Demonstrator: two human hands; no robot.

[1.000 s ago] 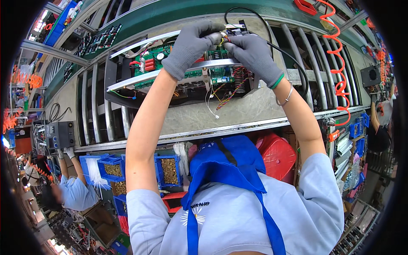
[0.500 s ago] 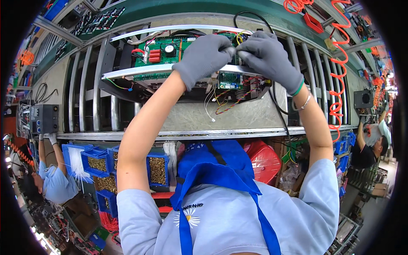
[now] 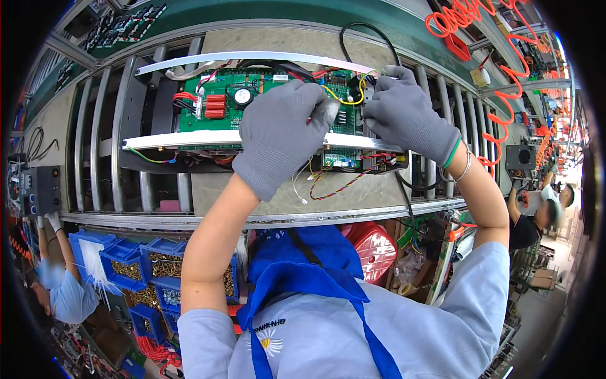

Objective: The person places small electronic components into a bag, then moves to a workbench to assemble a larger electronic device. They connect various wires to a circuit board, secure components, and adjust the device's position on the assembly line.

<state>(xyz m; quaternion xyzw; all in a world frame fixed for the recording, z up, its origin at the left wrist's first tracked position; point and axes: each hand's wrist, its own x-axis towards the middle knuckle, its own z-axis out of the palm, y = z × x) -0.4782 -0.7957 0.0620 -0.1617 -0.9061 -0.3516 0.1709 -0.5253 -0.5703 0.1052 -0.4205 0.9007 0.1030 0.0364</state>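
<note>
A roller line point(image 3: 96, 136) runs across the workplace, its bare metal rollers showing at both ends of a pale board point(image 3: 353, 197). Beyond it stretches a green belt point(image 3: 265, 12), and a coiled orange hose point(image 3: 451, 20) hangs at the upper right. On the left, a co-worker point(image 3: 71, 294) in a light blue shirt has gloved hands at a dark box point(image 3: 43, 189).

Below the line's near edge, blue bins point(image 3: 113, 251) sit at the left, several filled with small brass-coloured fasteners; the leftmost carries thin white strips point(image 3: 95, 260). A red stool point(image 3: 376, 254) stands near the apron point(image 3: 303, 265).

The chassis point(image 3: 227, 126) lies on the line, over rollers at its left and the board at its middle. Its long axis runs left to right, roughly along the line; its uncovered side faces up, showing a green circuit board point(image 3: 268, 82) between two pale rails. Red blocks point(image 3: 215, 106) sit toward its left end.

The gloved left hand point(image 3: 284, 125) is over the right half, fingers curled in and thumb tip near a yellow wire point(image 3: 344, 101). The gloved right hand point(image 3: 410, 115) is at the right end, fingers bent inward. Whether either grips anything, I cannot tell.
</note>
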